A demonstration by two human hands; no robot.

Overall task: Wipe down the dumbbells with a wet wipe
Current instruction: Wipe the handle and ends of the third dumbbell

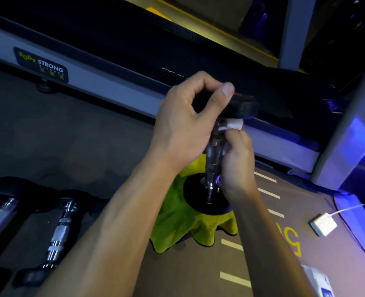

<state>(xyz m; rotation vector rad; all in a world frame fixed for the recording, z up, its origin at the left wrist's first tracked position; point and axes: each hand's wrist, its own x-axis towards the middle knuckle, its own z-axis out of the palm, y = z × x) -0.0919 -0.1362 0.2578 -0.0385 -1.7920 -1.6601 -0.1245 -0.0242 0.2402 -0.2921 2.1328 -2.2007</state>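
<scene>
A dumbbell stands upright on a yellow-green cloth (177, 224), its lower black head (195, 196) on the cloth and its chrome handle (213, 155) rising from it. My left hand (186, 123) grips the upper black head (243, 107) from above, thumb over its top. My right hand (237, 163) wraps round the chrome handle and holds a white wet wipe (233, 124) against it, just under the upper head. Two more dumbbells (59, 230) (1, 213) lie on the floor at the lower left.
A treadmill (91, 78) with a grey side rail runs across the back. A white charger (324, 224) with its cable lies on the floor at the right. A white pack (318, 281) shows at the bottom right corner. The floor carries white dashes and yellow numerals.
</scene>
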